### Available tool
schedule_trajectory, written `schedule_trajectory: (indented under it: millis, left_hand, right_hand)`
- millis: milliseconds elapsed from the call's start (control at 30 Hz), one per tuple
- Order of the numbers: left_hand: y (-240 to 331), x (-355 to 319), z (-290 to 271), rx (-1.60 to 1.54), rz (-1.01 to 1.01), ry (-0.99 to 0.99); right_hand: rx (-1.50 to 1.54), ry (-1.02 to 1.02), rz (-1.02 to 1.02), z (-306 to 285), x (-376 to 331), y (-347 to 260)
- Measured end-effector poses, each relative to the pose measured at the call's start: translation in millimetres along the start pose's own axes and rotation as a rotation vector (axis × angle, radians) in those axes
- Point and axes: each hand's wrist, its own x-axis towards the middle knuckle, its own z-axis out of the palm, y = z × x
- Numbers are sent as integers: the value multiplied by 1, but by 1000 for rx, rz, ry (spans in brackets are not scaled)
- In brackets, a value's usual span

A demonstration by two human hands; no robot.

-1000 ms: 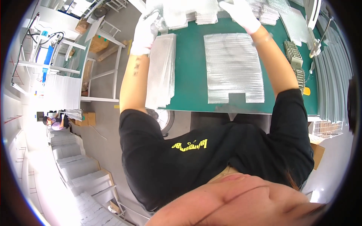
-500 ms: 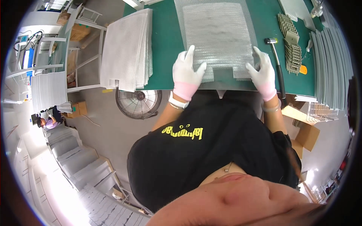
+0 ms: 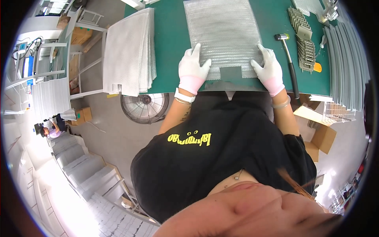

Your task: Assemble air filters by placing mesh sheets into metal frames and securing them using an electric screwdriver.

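A stack of silvery mesh sheets [image 3: 223, 35] lies on the green table in front of me, with a rectangular notch in its near edge. My left hand [image 3: 192, 69], in a white glove with a pink cuff, rests against the stack's left edge near the notched end. Its fingers are stretched out and the thumb is apart. Along the right edge, my right hand [image 3: 269, 71], gloved the same way, touches the sheets with fingers extended and thumb spread. Some fingertips are partly hidden at the edges.
More mesh sheets [image 3: 128, 49] are piled at the left. On the right lie a hammer [image 3: 290, 63], a row of metal brackets [image 3: 306, 51], an orange-handled tool [image 3: 317, 67] and long grey strips [image 3: 347, 67]. A fan [image 3: 145, 108] stands below the table edge; a co-worker [image 3: 53, 128] is far left.
The mesh sheets were skewed against each other; their side edges now line up. Both hands remain at the sides, with the right hand's fingers now closer against the edge.
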Motion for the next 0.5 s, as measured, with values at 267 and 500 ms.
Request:
schedule_trajectory:
  millis: [267,500]
  left_hand:
    - [-3,0,1,-28,-12,-21]
    - [11,10,-18,26,-129,-104]
  right_hand:
    - [-39,-20,-10,2,1,1]
    - [-230,-199,140,-21,16,-21]
